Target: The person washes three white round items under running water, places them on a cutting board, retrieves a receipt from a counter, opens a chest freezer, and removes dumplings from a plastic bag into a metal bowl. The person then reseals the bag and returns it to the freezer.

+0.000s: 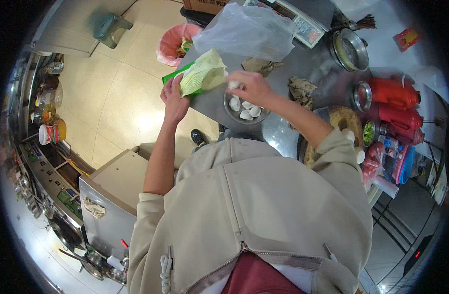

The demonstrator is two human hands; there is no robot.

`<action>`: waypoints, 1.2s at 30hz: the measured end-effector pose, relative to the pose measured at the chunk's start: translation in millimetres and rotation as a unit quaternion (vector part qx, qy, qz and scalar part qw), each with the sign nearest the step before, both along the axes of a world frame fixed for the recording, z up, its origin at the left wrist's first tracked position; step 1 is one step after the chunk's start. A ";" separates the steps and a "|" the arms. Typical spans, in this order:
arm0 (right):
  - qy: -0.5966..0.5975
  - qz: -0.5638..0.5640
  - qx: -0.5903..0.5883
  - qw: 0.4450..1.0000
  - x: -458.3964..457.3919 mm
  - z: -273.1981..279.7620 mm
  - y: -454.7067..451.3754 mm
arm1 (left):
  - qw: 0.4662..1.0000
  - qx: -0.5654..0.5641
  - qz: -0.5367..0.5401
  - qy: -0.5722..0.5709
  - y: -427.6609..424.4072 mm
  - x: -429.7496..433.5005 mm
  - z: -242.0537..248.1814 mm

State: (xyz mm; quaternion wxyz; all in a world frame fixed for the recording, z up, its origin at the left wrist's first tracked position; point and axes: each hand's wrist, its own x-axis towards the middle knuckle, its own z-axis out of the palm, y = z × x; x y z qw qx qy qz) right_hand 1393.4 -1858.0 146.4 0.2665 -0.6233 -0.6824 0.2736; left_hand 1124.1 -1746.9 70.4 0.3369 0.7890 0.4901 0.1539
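Observation:
My left hand [175, 98] grips a green and pale-yellow plastic food packet [204, 75], which lies tilted past the edge of the steel table with its mouth towards the right. My right hand [254, 88] is over a round metal bowl [240, 121], its fingers closed on a white dumpling [234, 85]. Several more white dumplings [246, 114] lie in the bowl. Part of the bowl's far rim is hidden behind my right hand. Whether anything is still inside the packet cannot be seen.
Beyond the packet, a clear plastic bag [246, 31] lies beside a digital scale [301, 27]. Crumpled brown cloths [301, 90] are past my right hand. Red thermos flasks [393, 93] and a round wooden chopping board [347, 117] stand right. A pink-lined bin [171, 40] is at the table's left.

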 end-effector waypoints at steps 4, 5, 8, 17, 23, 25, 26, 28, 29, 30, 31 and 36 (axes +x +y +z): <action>-0.107 0.013 0.108 0.988 11.9 14.0 -23.0 | 1.000 0.000 -0.016 -0.002 3.5 1.4 2.2; -0.057 0.019 0.096 0.994 7.8 13.4 -20.4 | 1.000 0.008 -0.025 -0.012 3.9 1.7 2.9; -0.023 0.014 0.008 1.000 -21.9 -1.4 6.2 | 0.999 0.012 -0.036 -0.018 3.7 2.2 4.3; -0.152 0.040 -0.132 0.979 -66.0 -39.7 80.9 | 1.000 -0.018 -0.014 0.009 -0.5 6.2 -4.4; -0.071 -0.005 -0.075 0.995 -52.7 -42.2 73.0 | 1.000 0.006 0.006 0.017 -4.4 15.0 -8.6; -0.082 -0.006 -0.049 0.995 -52.2 -49.9 69.6 | 0.999 0.017 0.006 0.042 -5.6 15.6 -8.4; -0.092 -0.007 -0.053 0.994 -52.9 -53.8 68.6 | 0.999 0.017 -0.001 0.029 -5.8 15.2 -8.2; -0.110 0.019 -0.042 0.993 -54.1 -59.5 71.0 | 0.999 0.023 -0.005 0.026 -6.1 15.7 -8.4; -0.116 0.031 -0.032 0.992 -54.0 -60.6 72.7 | 0.999 0.021 -0.003 0.027 -5.7 15.5 -8.4; -0.091 0.031 -0.030 0.995 -53.2 -60.1 73.7 | 0.999 0.016 0.006 0.034 -5.4 15.6 -8.4; -0.060 0.028 -0.013 0.998 -51.2 -58.3 74.1 | 0.999 0.013 0.004 0.037 -5.1 14.9 -8.2; 0.169 -0.083 -0.059 0.980 -21.6 -39.8 56.0 | 1.000 0.010 0.007 0.017 -6.1 11.9 -8.2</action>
